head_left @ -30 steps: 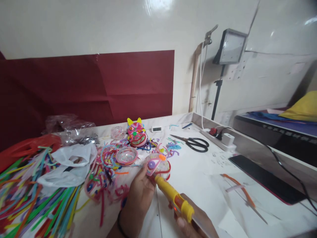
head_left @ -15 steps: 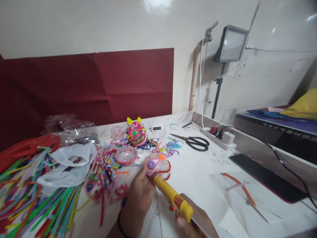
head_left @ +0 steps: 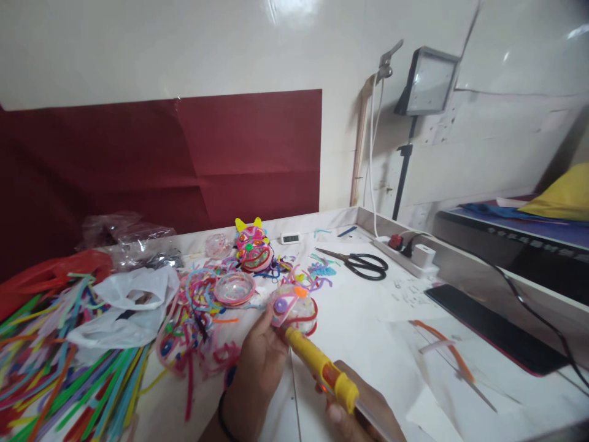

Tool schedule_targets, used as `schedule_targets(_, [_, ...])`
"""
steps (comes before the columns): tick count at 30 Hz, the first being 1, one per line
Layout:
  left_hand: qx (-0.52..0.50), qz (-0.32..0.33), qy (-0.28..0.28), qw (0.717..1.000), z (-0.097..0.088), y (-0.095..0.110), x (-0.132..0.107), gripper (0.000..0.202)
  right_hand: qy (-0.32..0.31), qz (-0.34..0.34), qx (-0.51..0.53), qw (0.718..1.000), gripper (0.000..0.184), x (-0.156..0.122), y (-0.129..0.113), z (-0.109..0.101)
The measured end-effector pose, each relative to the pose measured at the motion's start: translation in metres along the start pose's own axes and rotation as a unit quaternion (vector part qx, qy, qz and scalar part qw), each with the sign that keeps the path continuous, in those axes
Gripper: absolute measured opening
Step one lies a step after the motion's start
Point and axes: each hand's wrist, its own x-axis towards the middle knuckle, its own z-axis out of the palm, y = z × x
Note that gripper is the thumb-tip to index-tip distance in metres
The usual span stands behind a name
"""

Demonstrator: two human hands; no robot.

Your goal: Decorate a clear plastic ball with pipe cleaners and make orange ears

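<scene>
In my left hand (head_left: 263, 356) is a clear plastic ball (head_left: 301, 310) decorated with pink, orange and red pipe cleaner pieces and a purple dot. My right hand (head_left: 359, 402) grips a yellow hot glue gun (head_left: 317, 362) with a small orange light on its side and a clear glue stick at its rear. The gun's nozzle end points at the lower left side of the ball, close to my left fingers; whether it touches is hidden. Behind the ball lie a clear bowl-like half shell (head_left: 234, 288) and a finished-looking pink figure with yellow ears (head_left: 252, 248).
Loose pipe cleaners (head_left: 92, 380) and a white plastic bag (head_left: 133, 301) cover the left side. Black-handled scissors (head_left: 365, 266), a small digital clock (head_left: 291, 238), a power strip (head_left: 409, 258) and a dark phone (head_left: 497, 328) lie to the right. A lamp (head_left: 432, 80) stands behind.
Almost nothing differs. Both hands, the ball and the glue gun keep their places; the whole view has shifted very slightly.
</scene>
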Motion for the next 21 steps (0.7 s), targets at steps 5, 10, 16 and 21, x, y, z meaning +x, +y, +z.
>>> schedule_targets(5, [-0.009,0.004,0.008,1.000,0.0016,0.0002,-0.0007,0.028,0.013,-0.012,-0.023,1.000,0.039,-0.0011,0.0025,0.0016])
schedule_targets(10, [-0.007,0.003,0.002,1.000,0.0026,0.0002,-0.0002,0.028,0.023,-0.006,-0.012,1.000,0.034,-0.0007,0.0003,-0.0003])
schedule_targets(16, [0.006,0.005,0.017,1.000,0.0034,-0.0003,-0.0030,0.026,0.025,0.011,-0.005,1.000,0.031,-0.0002,-0.0010,-0.0021])
schedule_targets(21, [-0.001,0.002,0.024,1.000,0.0039,-0.0001,-0.0032,0.027,0.024,-0.004,-0.017,1.000,0.026,-0.0006,0.0009,-0.0013])
